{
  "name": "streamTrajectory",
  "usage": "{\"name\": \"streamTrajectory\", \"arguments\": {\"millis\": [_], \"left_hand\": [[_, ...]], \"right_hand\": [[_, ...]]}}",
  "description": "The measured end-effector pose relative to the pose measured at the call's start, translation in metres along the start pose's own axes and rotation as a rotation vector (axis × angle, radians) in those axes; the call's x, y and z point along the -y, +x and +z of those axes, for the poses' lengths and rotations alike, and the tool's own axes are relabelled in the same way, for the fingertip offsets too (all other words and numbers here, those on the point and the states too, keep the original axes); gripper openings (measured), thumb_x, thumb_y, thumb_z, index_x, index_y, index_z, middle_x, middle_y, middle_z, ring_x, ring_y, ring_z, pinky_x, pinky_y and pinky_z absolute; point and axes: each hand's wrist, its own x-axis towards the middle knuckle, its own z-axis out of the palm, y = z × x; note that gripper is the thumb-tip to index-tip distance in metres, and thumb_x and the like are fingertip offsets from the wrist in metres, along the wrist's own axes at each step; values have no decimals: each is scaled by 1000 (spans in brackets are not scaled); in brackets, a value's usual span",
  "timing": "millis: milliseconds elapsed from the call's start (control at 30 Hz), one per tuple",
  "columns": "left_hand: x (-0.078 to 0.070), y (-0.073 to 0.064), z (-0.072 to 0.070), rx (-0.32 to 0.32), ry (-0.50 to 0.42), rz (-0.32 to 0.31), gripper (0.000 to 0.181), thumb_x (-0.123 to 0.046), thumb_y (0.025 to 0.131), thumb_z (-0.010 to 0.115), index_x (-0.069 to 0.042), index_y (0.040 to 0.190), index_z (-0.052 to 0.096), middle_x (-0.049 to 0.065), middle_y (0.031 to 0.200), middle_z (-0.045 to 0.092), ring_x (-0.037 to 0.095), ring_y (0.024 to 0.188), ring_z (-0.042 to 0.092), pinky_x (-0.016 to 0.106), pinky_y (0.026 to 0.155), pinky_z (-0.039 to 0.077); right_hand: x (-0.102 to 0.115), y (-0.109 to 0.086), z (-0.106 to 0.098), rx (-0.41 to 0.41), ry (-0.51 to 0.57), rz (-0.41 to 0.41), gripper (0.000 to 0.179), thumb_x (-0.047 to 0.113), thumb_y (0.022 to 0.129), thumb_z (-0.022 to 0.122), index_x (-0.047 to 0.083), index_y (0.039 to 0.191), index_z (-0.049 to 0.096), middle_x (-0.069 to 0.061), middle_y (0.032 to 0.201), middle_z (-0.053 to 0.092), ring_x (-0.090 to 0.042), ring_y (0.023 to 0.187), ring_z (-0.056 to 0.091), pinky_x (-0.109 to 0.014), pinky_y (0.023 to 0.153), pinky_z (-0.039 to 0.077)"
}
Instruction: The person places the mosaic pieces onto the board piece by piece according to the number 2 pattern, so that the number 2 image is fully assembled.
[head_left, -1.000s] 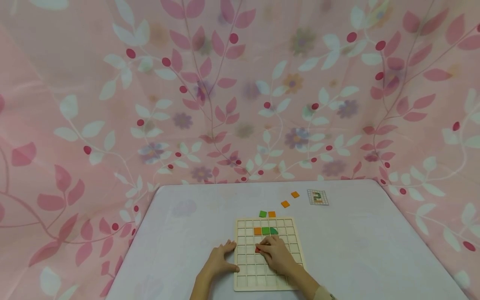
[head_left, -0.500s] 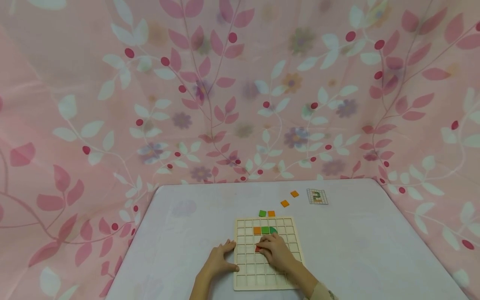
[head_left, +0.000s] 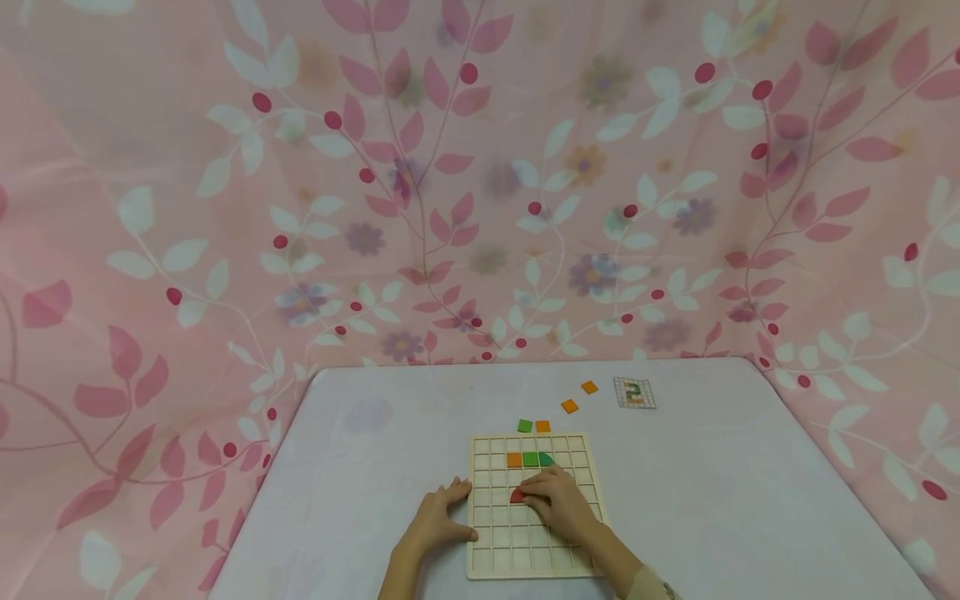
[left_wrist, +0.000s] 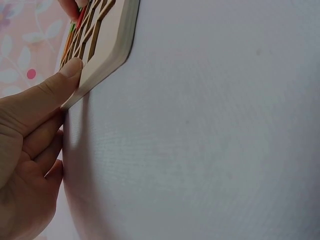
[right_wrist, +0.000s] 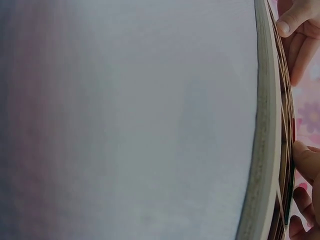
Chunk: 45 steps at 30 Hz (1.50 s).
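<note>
A pale wooden grid board (head_left: 501,537) lies on the white table. My left hand (head_left: 435,523) is spread at its left edge; in the left wrist view the thumb (left_wrist: 62,80) rests on the rim and the other fingers lie beside and below it. My right hand (head_left: 562,504) is over the middle of the grid, thumb and fingertips holding the right part of a red quarter-circle tile (head_left: 516,496). An orange square tile (head_left: 514,460), a green square tile (head_left: 531,459) and a dark green quarter-circle tile (head_left: 546,459) sit side by side in an upper row.
Beyond the board's far edge lie a green tile (head_left: 525,426) and an orange tile (head_left: 543,426). Two more orange tiles, a nearer one (head_left: 570,407) and a farther one (head_left: 589,387), lie toward a gridded pattern card (head_left: 634,393). A floral curtain (head_left: 480,208) hangs behind the table.
My right hand has shifted slightly right, uncovering more of the red tile. The left hand stays at the board's edge, and the other tiles keep their places.
</note>
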Motion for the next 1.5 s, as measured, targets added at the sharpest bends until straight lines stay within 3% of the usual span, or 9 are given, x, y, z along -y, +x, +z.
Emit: {"name": "streamTrajectory", "arguments": {"millis": [233, 433, 633, 933, 1033, 1100, 1200, 1367, 1500], "left_hand": [[0, 0, 0, -1, -8, -5, 82, -14, 56, 88, 4, 129, 53, 28, 137, 43, 64, 122, 28, 68, 102, 24], [0, 0, 0, -4, -10, 0, 82, -15, 56, 88, 4, 129, 53, 28, 137, 43, 63, 123, 28, 67, 102, 23], [0, -1, -1, 0, -21, -2, 83, -15, 56, 88, 4, 129, 53, 29, 137, 42, 63, 124, 28, 67, 103, 23], [1, 0, 0, -9, 0, 13, 82, -16, 56, 88, 5, 128, 53, 30, 135, 43, 64, 121, 29, 68, 102, 24], [2, -1, 0, -11, 1, 16, 82, -16, 56, 88, 5, 128, 53, 30, 135, 43, 65, 121, 29, 68, 101, 24], [2, -1, 1, -10, -1, 16, 82, -16, 56, 88, 4, 128, 53, 30, 135, 43, 65, 121, 29, 69, 101, 23], [1, -1, 1, -6, -8, 13, 82, -16, 57, 88, 4, 128, 53, 30, 136, 43, 65, 121, 29, 69, 101, 23], [0, -1, 0, -8, -18, 16, 82, -17, 57, 88, 4, 128, 53, 30, 136, 42, 64, 122, 28, 68, 102, 23], [0, -2, -1, -8, -23, 5, 82, -17, 57, 88, 4, 128, 53, 29, 137, 42, 64, 123, 27, 68, 102, 22]], "right_hand": [[-4, -3, -3, -74, 18, 15, 18, 9, 69, 80, 6, 86, 75, -1, 85, 73, -14, 79, 57, -30, 69, 48], [-4, -3, -7, -61, 14, 27, 19, 11, 69, 80, 6, 87, 75, -1, 85, 73, -13, 78, 56, -29, 68, 48], [-3, 0, -12, 20, 26, 2, 20, 11, 74, 77, 5, 92, 74, -2, 90, 72, -15, 81, 57, -30, 70, 47], [-14, 6, -23, 195, 81, 151, 25, 18, 78, 76, 5, 98, 73, -1, 94, 71, -16, 85, 60, -31, 75, 52], [-18, 6, -27, 201, 192, 180, 33, 16, 77, 77, -1, 104, 70, -4, 94, 72, -16, 85, 64, -29, 74, 54], [-22, 5, -31, 165, 257, 189, 33, 13, 77, 76, -5, 105, 68, -7, 90, 71, -16, 80, 64, -27, 69, 55], [-33, 7, -35, 33, 300, 178, 27, 4, 78, 74, -9, 101, 67, -11, 84, 69, -18, 71, 64, -25, 60, 55], [-59, 18, -40, -215, 132, 224, 22, -6, 74, 73, -9, 95, 68, -13, 77, 64, -19, 63, 59, -25, 54, 52], [-79, 28, -44, -236, 56, 363, 27, -3, 75, 72, -9, 102, 67, -16, 83, 62, -20, 65, 55, -28, 56, 50]]}}
